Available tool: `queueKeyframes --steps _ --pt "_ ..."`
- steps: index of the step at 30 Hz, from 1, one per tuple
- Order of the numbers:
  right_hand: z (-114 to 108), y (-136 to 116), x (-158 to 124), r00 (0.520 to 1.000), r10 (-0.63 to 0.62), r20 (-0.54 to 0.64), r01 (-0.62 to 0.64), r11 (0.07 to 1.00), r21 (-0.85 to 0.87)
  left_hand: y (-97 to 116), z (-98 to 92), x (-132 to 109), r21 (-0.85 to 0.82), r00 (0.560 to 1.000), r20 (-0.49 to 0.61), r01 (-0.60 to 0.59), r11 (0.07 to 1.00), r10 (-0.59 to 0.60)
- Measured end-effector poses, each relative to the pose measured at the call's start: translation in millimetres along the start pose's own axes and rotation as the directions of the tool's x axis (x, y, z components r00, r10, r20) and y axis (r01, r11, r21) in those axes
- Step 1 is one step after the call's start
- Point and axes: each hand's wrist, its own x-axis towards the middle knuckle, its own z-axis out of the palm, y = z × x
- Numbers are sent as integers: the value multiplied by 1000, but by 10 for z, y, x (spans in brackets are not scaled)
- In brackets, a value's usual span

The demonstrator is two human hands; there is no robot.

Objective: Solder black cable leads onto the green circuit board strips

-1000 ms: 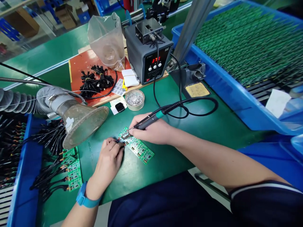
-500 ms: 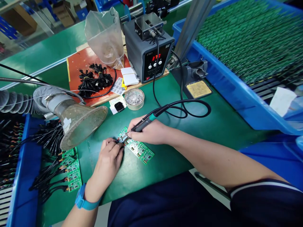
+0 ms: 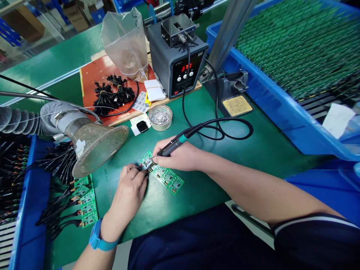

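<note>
A green circuit board (image 3: 168, 179) lies flat on the green bench mat, slanting down to the right. My right hand (image 3: 178, 153) is closed around a soldering iron (image 3: 171, 147), whose tip end points down at the board's upper left part. The exact tip contact is hidden by my fingers. At the board's left edge, my left hand (image 3: 133, 183) is closed in a pinch on a dark cable (image 3: 139, 167) with thin coloured wires reaching the board. Its fingertips are partly hidden.
A soldering station (image 3: 180, 63) stands behind, beside an iron stand with yellow sponge (image 3: 237, 105). A round tin (image 3: 160, 117) holds solder bits. A fume extractor hood (image 3: 98, 152) hangs left, above wired boards (image 3: 89, 210). A blue bin (image 3: 270, 93) of boards is at right.
Almost nothing differs. The whole view has shifted very slightly, and both hands keep their places at the board.
</note>
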Motion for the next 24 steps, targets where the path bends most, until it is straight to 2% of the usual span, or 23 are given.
queueKeyframes --steps 5,13,19,24 --pt "-11 35 -2 1000 -12 -16 12 1000 7 -3 0 0 10 1000 4 -4 1000 4" --pt "-103 106 -22 989 -61 -135 72 995 74 -9 3 2 14 1000 7 -5 1000 5" --pt "-126 133 -59 958 -88 -273 120 988 100 4 0 7 20 1000 7 3 1000 -3" --pt "-106 153 -98 956 -90 -280 122 988 97 11 -3 -13 26 1000 3 3 1000 -3"
